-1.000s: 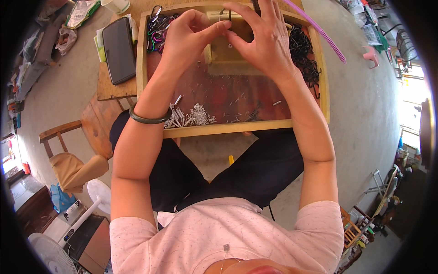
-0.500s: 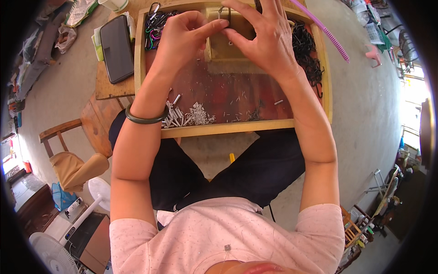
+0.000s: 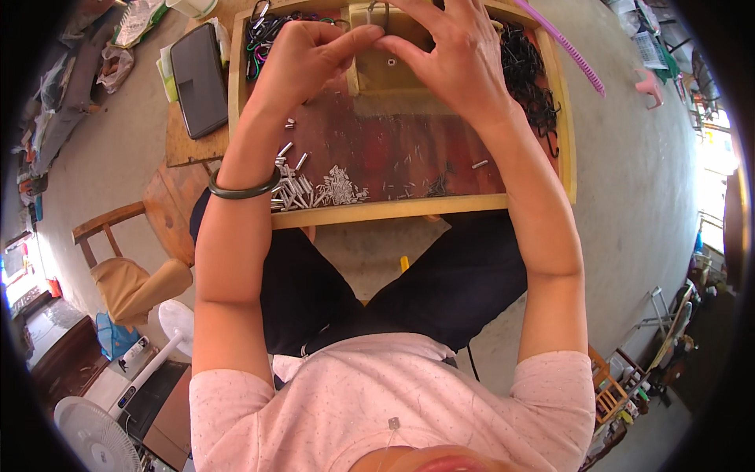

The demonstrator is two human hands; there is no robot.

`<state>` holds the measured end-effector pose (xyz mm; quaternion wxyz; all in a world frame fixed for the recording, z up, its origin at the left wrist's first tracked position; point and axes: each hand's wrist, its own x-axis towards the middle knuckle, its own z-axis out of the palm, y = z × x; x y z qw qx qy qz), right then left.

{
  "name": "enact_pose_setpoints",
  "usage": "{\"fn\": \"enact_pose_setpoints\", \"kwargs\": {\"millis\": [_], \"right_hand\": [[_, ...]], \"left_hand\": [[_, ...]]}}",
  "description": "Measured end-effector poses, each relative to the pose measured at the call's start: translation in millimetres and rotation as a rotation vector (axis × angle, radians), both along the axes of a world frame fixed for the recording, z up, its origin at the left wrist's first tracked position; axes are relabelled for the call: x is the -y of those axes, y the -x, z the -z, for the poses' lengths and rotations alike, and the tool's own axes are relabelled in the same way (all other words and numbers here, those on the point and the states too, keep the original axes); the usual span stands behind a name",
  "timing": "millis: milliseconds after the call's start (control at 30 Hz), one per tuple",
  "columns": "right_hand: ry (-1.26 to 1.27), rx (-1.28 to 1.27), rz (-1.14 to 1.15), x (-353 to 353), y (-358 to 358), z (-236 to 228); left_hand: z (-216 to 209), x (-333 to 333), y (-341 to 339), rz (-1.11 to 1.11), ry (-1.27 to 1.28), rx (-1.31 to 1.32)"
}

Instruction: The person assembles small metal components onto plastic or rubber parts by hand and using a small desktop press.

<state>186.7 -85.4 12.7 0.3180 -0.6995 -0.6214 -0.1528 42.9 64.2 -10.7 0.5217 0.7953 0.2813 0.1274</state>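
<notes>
My left hand (image 3: 311, 63) is closed in a pinch, thumb and finger at the lower end of a small dark metal hook (image 3: 386, 16). My right hand (image 3: 460, 71) holds the same hook, its thumb at the low end and a finger reaching toward the top, near the picture's edge. The hook looks like a carabiner body; part of it is hidden by fingers. Both hands are above a wooden-rimmed tray (image 3: 393, 208). Below them lies a yellowish inner box (image 3: 409, 79). A small silver piece (image 3: 391, 61) shows just under the fingertips.
Silver tubes (image 3: 292, 189) and tiny pins (image 3: 340, 187) are heaped at the tray's near left. Black hooks (image 3: 523, 71) pile up along its right side, coloured carabiners (image 3: 255, 51) at the far left. A black phone (image 3: 199, 79) lies left of the tray; a purple strip (image 3: 562, 49) sticks out right.
The tray and both hands sit slightly higher in the picture. My left hand has shifted a little left, its fingers more curled; the dark hook stays between the hands.
</notes>
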Motion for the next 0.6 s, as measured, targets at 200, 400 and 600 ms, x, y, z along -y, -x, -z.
{"fn": "enact_pose_setpoints", "kwargs": {"millis": [200,400,600], "right_hand": [[-0.011,0.038,0.015,-0.1,-3.7,4.3],[-0.029,-0.469,-0.08,-2.5,-8.3,-20.1],[0.1,-0.29,-0.215,-26.3,-3.9,-16.7]], "left_hand": [[10.5,6.8,-2.5,-0.042,-0.24,0.052],[8.2,8.0,-2.5,-0.054,-0.299,-0.021],[12.3,13.4,-0.8,-0.122,-0.428,-0.065]]}}
